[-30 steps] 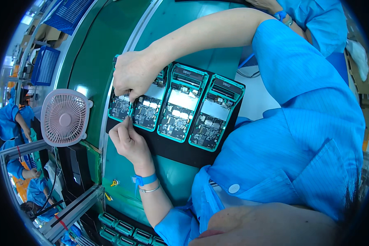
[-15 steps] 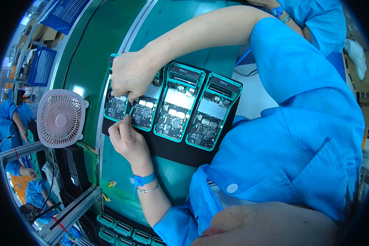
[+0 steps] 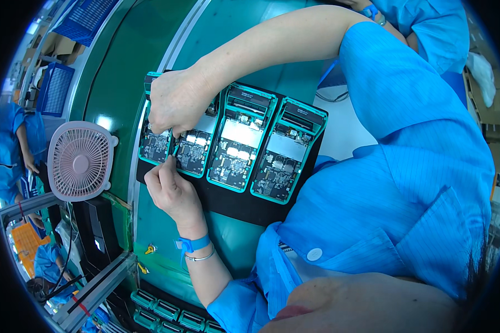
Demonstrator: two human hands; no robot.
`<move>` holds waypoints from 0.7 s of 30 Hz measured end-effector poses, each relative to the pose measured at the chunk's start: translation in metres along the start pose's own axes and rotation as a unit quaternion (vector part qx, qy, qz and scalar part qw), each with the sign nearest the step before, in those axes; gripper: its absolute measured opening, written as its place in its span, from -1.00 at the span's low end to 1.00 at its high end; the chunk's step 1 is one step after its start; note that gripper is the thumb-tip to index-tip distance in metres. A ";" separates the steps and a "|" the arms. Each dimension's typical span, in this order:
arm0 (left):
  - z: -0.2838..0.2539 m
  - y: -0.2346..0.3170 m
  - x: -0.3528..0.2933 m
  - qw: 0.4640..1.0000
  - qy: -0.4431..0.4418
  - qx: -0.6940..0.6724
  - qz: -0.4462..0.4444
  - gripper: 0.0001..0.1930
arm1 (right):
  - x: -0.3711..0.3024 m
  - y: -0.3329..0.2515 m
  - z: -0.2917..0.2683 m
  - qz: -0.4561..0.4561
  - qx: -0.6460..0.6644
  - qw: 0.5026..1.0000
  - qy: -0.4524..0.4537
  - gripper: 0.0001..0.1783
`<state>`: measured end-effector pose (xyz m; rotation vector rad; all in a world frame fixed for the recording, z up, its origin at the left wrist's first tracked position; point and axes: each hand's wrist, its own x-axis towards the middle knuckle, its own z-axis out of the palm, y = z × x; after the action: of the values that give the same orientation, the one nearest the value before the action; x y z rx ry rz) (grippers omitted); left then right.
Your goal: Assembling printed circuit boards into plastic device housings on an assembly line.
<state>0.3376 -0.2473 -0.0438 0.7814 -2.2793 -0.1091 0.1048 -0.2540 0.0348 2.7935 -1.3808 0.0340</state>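
Several devices with teal frames and exposed dark circuit boards lie side by side on a black mat [image 3: 233, 210]. My right hand [image 3: 179, 100] is closed over the far pair, its fingertips pointing down at the gap between the leftmost device [image 3: 153, 145] and the second device [image 3: 192, 151]. Just below, my left hand [image 3: 173, 188] pinches at the teal edge between those two. Whatever either hand holds is too small or hidden to make out. The third device [image 3: 239, 152] and the fourth device [image 3: 280, 166] lie untouched to the right.
A pink fan [image 3: 81, 161] stands left of the green bench [image 3: 228, 241]. More teal-framed parts [image 3: 166, 309] sit in rows at the lower edge. Metal framing [image 3: 103, 280] is at the lower left, blue baskets [image 3: 58, 89] at the upper left. Other people in blue work nearby.
Both my hands stay almost in place at the gap between the two leftmost devices, with only slight finger movement. The view has shifted a little, and people at the far left have moved.
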 end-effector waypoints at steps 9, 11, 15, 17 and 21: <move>0.002 -0.003 0.000 1.000 0.001 -0.009 0.011 -0.77 | 0.001 0.001 0.001 -0.004 -0.003 1.000 -0.011 -0.70; 0.002 -0.005 0.001 1.000 -0.002 -0.009 0.014 -0.76 | 0.003 0.003 0.002 -0.004 0.001 1.000 -0.009 -0.71; 0.002 -0.005 0.003 0.999 0.002 0.010 0.034 -0.85 | 0.003 0.003 0.001 -0.008 0.013 1.000 -0.012 -0.71; 0.000 -0.004 0.005 0.998 -0.005 0.029 0.047 -0.86 | 0.003 0.002 0.000 -0.009 0.013 1.000 -0.010 -0.71; -0.001 -0.006 0.007 0.994 -0.049 0.059 0.083 -0.74 | 0.002 0.004 0.006 -0.031 0.020 0.999 0.019 -0.72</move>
<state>0.3370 -0.2560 -0.0406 0.6557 -2.4517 0.0653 0.1029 -0.2584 0.0286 2.8498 -1.2980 0.1141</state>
